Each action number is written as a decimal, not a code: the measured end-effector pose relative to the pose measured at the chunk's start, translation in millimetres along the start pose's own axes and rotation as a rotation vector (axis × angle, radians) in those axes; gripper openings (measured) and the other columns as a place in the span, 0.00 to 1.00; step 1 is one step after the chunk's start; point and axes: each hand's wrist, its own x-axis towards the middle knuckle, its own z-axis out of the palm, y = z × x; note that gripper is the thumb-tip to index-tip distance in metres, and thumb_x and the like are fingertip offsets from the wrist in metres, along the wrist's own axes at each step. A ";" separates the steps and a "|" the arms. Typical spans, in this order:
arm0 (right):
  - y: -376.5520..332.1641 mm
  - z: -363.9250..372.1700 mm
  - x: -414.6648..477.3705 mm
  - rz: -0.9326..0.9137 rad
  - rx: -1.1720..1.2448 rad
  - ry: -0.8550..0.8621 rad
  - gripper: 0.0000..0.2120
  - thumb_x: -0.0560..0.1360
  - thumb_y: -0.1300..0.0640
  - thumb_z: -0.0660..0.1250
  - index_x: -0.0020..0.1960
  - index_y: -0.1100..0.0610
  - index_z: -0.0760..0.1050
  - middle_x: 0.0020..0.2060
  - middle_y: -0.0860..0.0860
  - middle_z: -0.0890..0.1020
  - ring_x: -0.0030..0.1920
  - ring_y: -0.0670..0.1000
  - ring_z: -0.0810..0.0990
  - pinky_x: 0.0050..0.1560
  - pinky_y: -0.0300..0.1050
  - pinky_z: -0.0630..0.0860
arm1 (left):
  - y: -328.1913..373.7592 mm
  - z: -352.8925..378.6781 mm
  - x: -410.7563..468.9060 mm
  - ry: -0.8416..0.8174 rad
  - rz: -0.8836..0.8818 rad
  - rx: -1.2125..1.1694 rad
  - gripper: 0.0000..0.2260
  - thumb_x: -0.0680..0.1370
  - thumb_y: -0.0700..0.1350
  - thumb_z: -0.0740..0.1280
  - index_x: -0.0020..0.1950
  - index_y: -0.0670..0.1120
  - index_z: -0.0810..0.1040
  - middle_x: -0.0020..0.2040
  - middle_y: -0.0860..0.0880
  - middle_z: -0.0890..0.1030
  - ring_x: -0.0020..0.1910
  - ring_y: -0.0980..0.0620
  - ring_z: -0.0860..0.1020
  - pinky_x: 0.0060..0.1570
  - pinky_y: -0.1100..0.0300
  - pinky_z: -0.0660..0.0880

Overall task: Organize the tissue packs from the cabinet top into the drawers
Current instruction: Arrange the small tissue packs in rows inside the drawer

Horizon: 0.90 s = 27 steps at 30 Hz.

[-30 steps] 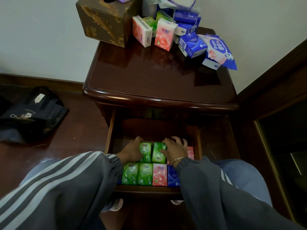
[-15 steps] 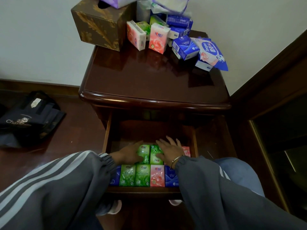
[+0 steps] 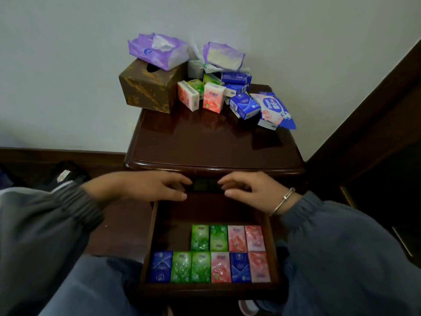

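The open drawer point(image 3: 274, 245) holds two rows of small tissue packs point(image 3: 218, 253) in green, pink and blue, lying flat. My left hand point(image 3: 148, 187) and my right hand point(image 3: 248, 190) hover empty above the drawer's back, just below the cabinet top's front edge point(image 3: 214, 166), fingers apart and pointing at each other. More packs stand in a heap at the back of the cabinet top: a pink pack point(image 3: 213, 100), a blue pack point(image 3: 243, 106), green ones behind, and a blue-and-white wipes pack point(image 3: 274, 108).
A brown patterned tissue box point(image 3: 148, 86) stands at the back left with a purple tissue bag point(image 3: 158, 51) on it. Another purple bag point(image 3: 224, 57) tops the heap. A dark bag point(image 3: 66, 175) lies on the floor at left. Dark wooden furniture point(image 3: 373, 142) rises at right.
Both hands have let go of the green packs and lifted out of the drawer toward the cabinet top's edge. The camera has tilted up, showing more wall.
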 end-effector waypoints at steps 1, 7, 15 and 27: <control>-3.6 -14.2 4.7 -0.008 0.001 0.062 0.12 0.75 0.57 0.68 0.58 0.56 0.78 0.50 0.50 0.84 0.51 0.44 0.81 0.51 0.24 0.69 | 7.5 -12.5 -3.3 0.036 0.010 0.022 0.19 0.77 0.54 0.66 0.67 0.59 0.70 0.57 0.59 0.80 0.56 0.61 0.78 0.58 0.63 0.74; -0.7 -64.1 74.2 0.065 -0.261 0.536 0.18 0.73 0.51 0.68 0.61 0.55 0.75 0.56 0.52 0.80 0.58 0.51 0.77 0.60 0.44 0.71 | 42.5 -66.3 22.4 0.598 0.149 0.313 0.17 0.78 0.47 0.67 0.66 0.48 0.73 0.55 0.51 0.79 0.56 0.51 0.78 0.50 0.64 0.71; 21.1 -58.1 161.8 0.371 -0.690 0.501 0.39 0.72 0.45 0.67 0.75 0.52 0.51 0.75 0.58 0.55 0.75 0.63 0.52 0.71 0.63 0.56 | 73.0 -107.3 90.4 0.899 0.031 1.086 0.34 0.76 0.38 0.65 0.78 0.45 0.51 0.77 0.40 0.55 0.75 0.40 0.56 0.69 0.46 0.62; 42.4 -60.3 149.3 0.223 -0.782 0.460 0.30 0.71 0.59 0.65 0.71 0.59 0.61 0.66 0.56 0.69 0.62 0.61 0.67 0.58 0.52 0.71 | 68.7 -131.8 116.3 0.844 -0.067 1.500 0.15 0.79 0.43 0.60 0.66 0.45 0.71 0.65 0.43 0.70 0.66 0.42 0.66 0.72 0.41 0.54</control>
